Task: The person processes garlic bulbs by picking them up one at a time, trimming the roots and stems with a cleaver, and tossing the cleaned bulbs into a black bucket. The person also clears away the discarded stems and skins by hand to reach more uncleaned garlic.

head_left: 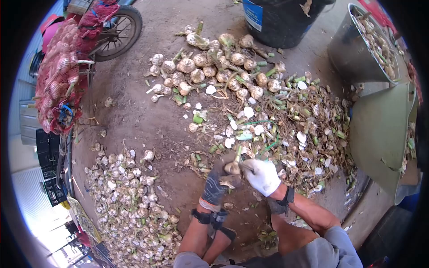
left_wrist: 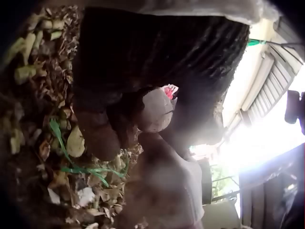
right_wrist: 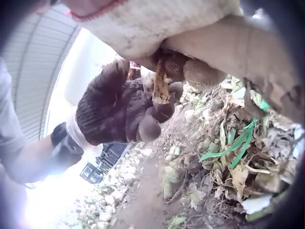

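Note:
My left hand [head_left: 215, 184], in a dark glove, holds a garlic bulb [head_left: 232, 168] with a short green stem sticking up. The bulb's pale round side [left_wrist: 156, 110] shows between the dark fingers in the left wrist view. Close against it is my right hand [head_left: 263, 177] in a white glove, its fingers curled. From that grip a flat, brown-stained blade, apparently a small knife [right_wrist: 161, 85], points toward the left hand in the right wrist view; its handle is hidden in the glove. Both hands are above the dirt floor, in front of the crouched legs.
Untrimmed garlic [head_left: 196, 73] is heaped ahead, trimmed bulbs [head_left: 129, 196] at left. Cut stems and peelings [head_left: 308, 129] with green string [head_left: 272, 144] lie to the right. Around stand a black bucket [head_left: 283, 22], a metal bucket [head_left: 353, 53], a tilted greenish tub [head_left: 380, 134] and a filled red net sack [head_left: 58, 76].

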Motion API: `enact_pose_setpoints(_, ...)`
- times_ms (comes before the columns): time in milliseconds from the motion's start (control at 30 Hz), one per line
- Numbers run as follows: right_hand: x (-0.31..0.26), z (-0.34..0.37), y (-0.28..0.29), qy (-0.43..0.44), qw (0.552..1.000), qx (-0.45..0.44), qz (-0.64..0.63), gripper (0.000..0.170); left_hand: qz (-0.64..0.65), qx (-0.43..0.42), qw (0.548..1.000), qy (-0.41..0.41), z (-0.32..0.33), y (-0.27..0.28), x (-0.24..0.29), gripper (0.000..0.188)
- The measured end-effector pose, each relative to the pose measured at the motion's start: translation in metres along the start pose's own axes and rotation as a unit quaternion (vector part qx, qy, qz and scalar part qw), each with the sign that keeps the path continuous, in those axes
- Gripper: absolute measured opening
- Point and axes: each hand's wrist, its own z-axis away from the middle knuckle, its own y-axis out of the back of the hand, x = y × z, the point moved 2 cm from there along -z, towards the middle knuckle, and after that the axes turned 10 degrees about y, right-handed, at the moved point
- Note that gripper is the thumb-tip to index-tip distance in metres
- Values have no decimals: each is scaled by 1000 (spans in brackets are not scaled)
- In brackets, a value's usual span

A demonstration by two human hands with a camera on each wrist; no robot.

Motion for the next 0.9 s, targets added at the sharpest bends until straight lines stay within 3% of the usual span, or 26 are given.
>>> enact_pose_setpoints(33,-2,-1,1,27,999,-10,14,14,-1,6,1000,-7,4,1,4,45)
enact_pose_setpoints(67,-5,-1,6,23,999,-24,37,13,183,-40,981,41,10,-1,10,44)
enact_pose_setpoints(100,2,-2,8,28,999,-25,39,13,362,-87,924,87,14,-4,14,44)
enact_pose_setpoints(133,17,0,5,0,994,-73,76,14,438,-154,886,-6,19,3,22,56)
enact_pose_setpoints(200,52,7,2,-58,980,-139,128,18,551,-165,810,-112,33,60,57,54)
enact_pose_setpoints(267,55,13,14,-79,989,-70,106,19,608,87,768,-183,54,127,81,46)
enact_pose_setpoints(300,61,17,13,-63,994,-9,89,20,582,213,759,-199,54,156,71,43)
enact_pose_setpoints(367,63,9,12,-91,993,29,62,21,448,116,862,-205,41,186,42,40)
enact_pose_setpoints(433,72,1,8,-173,983,11,55,23,412,-59,905,-87,-9,229,-32,44)
enact_pose_setpoints(467,76,-2,6,-188,981,11,51,25,218,122,965,-75,-25,185,-9,42)
enact_pose_setpoints(500,80,-4,5,-185,981,10,52,25,9,296,954,-54,-49,129,22,39)
enact_pose_setpoints(533,84,-6,5,-198,979,10,44,25,-247,308,908,-139,-81,121,17,39)
enact_pose_setpoints(567,88,-8,5,-212,977,10,35,26,-484,297,795,-212,-112,120,2,39)
enact_pose_setpoints(600,89,-8,5,-212,976,8,38,26,-484,300,794,-213,-131,125,-9,39)
enact_pose_setpoints(667,85,-9,5,-196,979,9,59,27,-565,247,784,-78,-165,135,-23,40)
enact_pose_setpoints(700,87,-9,5,-187,980,15,61,27,-563,250,784,-78,-173,138,-8,40)
enact_pose_setpoints(767,89,-7,3,-199,978,4,63,26,-496,215,841,-24,-180,147,24,41)
enact_pose_setpoints(833,86,-13,3,-225,973,-1,54,26,-466,239,851,-38,-198,155,29,43)
enact_pose_setpoints(900,84,-15,1,-218,973,3,77,26,-539,310,783,-11,-222,159,27,50)
